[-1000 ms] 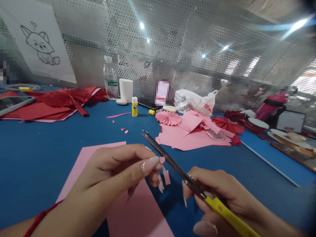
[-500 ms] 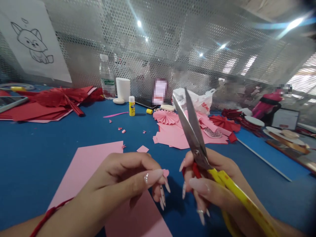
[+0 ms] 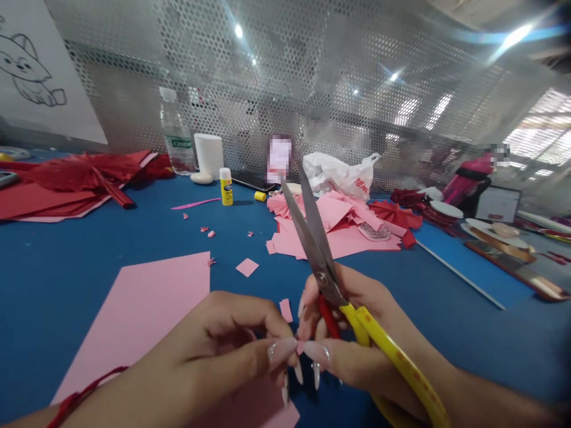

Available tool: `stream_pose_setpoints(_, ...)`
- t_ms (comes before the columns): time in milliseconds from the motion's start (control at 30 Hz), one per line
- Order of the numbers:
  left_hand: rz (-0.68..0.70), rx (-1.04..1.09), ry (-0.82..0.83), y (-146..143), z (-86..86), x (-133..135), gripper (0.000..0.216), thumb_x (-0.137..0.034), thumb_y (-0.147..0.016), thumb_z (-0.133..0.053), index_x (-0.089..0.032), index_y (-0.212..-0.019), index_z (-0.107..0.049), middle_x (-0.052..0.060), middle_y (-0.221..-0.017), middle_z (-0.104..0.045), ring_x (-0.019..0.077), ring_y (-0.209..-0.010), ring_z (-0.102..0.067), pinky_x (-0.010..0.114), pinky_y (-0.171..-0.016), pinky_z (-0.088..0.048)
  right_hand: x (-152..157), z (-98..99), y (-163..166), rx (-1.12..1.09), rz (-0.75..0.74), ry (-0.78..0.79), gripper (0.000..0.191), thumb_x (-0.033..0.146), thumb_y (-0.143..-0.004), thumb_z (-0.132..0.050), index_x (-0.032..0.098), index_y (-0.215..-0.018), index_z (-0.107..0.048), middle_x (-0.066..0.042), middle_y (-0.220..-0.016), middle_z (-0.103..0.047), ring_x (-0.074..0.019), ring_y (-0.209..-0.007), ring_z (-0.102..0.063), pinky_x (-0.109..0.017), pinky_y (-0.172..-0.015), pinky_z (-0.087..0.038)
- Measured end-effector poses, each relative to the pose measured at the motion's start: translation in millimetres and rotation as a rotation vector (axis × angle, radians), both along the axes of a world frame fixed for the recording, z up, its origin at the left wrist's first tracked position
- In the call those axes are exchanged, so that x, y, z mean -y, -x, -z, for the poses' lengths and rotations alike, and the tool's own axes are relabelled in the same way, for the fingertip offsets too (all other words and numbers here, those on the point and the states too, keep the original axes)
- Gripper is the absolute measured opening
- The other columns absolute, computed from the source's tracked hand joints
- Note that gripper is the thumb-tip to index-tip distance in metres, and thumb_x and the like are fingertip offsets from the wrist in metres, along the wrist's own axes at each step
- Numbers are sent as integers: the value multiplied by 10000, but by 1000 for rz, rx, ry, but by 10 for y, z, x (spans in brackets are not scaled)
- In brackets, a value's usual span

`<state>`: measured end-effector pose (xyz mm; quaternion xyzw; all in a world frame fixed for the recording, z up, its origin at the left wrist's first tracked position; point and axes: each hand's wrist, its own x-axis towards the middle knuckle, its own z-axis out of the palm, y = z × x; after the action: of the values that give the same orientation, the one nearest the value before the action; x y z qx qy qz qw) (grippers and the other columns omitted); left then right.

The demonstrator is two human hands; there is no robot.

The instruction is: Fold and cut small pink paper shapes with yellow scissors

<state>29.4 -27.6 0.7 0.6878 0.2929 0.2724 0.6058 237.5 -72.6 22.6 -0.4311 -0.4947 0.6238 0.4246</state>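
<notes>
My right hand (image 3: 361,345) grips yellow-handled scissors (image 3: 321,255), blades slightly apart and pointing up and away. My left hand (image 3: 223,351) is closed in a pinch on a tiny pink paper piece (image 3: 300,346), its fingertips meeting those of my right hand. Under my left hand lies a pink paper sheet (image 3: 147,303) on the blue table (image 3: 66,255). Small pink scraps (image 3: 247,267) lie just beyond the hands.
At the middle back lies a pile of pink folded paper (image 3: 339,229), with red paper (image 3: 66,184) at the left. A glue stick (image 3: 226,186), water bottle (image 3: 175,139), white cup (image 3: 209,156) and plastic bag (image 3: 336,172) stand before a perforated metal wall. Plates (image 3: 446,209) sit at the right.
The scissors swung from lying low and pointing left to standing upright. Both hands came together lower in view, fingertips touching at the small pink piece. More scraps lie on the table.
</notes>
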Motion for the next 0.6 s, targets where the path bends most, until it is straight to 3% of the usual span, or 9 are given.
stream_pose_setpoints(333, 62, 50, 94, -43, 36, 18, 282, -410, -919, -692, -222, -713, -741, -10, -680, -715, 120, -655, -621, 146, -642, -467, 11, 54, 11, 38, -2, -49, 345, -6, -695, -783, 185, -934, -624, 57, -750, -624, -53, -631, -525, -127, -575, -434)
stream_pose_setpoints(600, 111, 16, 40, -21, 52, -55, 249, -342, -942, -663, -205, -744, -730, -9, -725, -731, 114, -678, -622, 142, -648, -470, 2, 89, -9, -23, -17, -50, 344, 1, -708, -803, 189, -940, -632, 55, -756, -645, -52, -635, -552, -121, -582, -456)
